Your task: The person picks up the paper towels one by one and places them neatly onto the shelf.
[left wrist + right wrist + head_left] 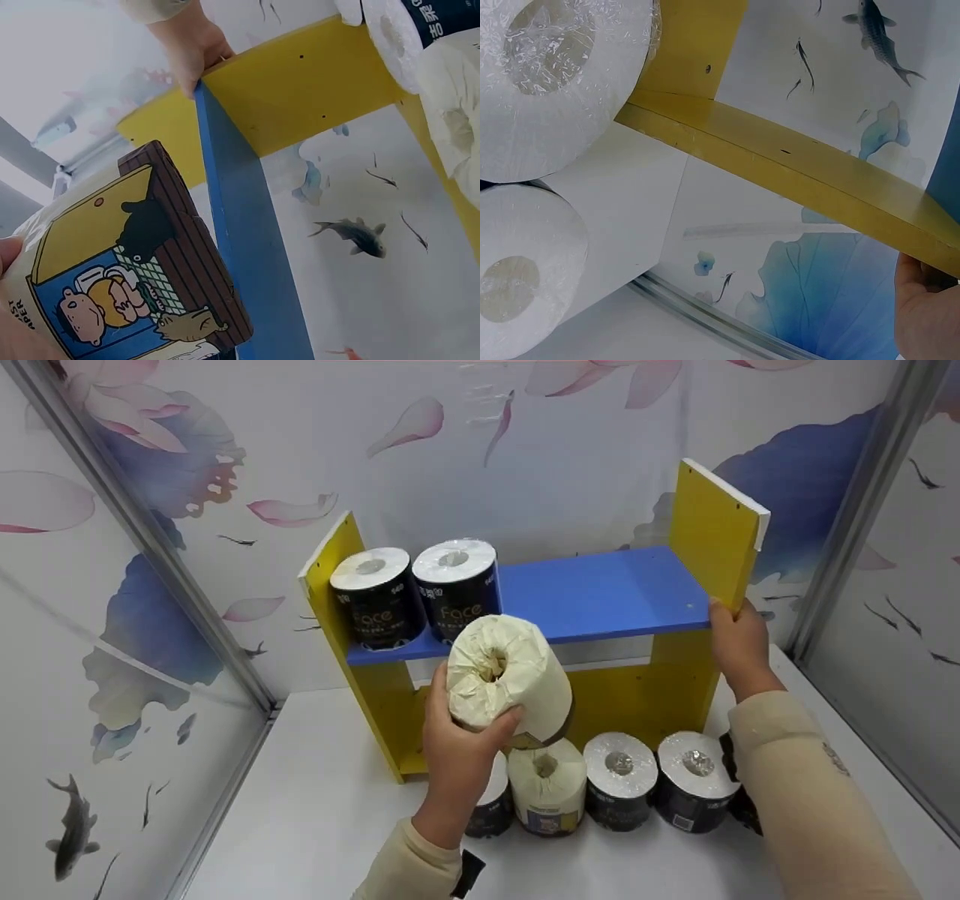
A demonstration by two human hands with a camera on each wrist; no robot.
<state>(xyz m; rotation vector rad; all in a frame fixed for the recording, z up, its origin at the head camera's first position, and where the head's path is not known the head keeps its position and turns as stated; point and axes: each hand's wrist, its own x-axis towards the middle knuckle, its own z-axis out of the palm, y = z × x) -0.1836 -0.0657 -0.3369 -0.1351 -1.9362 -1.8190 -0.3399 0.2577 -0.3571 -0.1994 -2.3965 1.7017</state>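
Observation:
My left hand (461, 746) grips a cream paper-wrapped toilet roll (517, 682), raised and tilted in front of the shelf. In the left wrist view, the printed side of this toilet roll (135, 277) shows a cartoon figure and animals. My right hand (742, 649) holds the right yellow side panel (716, 529) of the shelf unit, near the end of its blue board (600, 592). The right wrist view catches part of that hand (930, 315) against the yellow panel. Two black-wrapped toilet rolls, one at the left end (379, 607) and another beside it (457, 592), stand on the board.
On the white table (322, 817), a row of rolls stands before the shelf: a cream-wrapped roll (547, 791) and several black-wrapped rolls (619, 780). My right sleeve partly covers the rightmost. Patterned wall panels (450, 472) enclose the back and sides.

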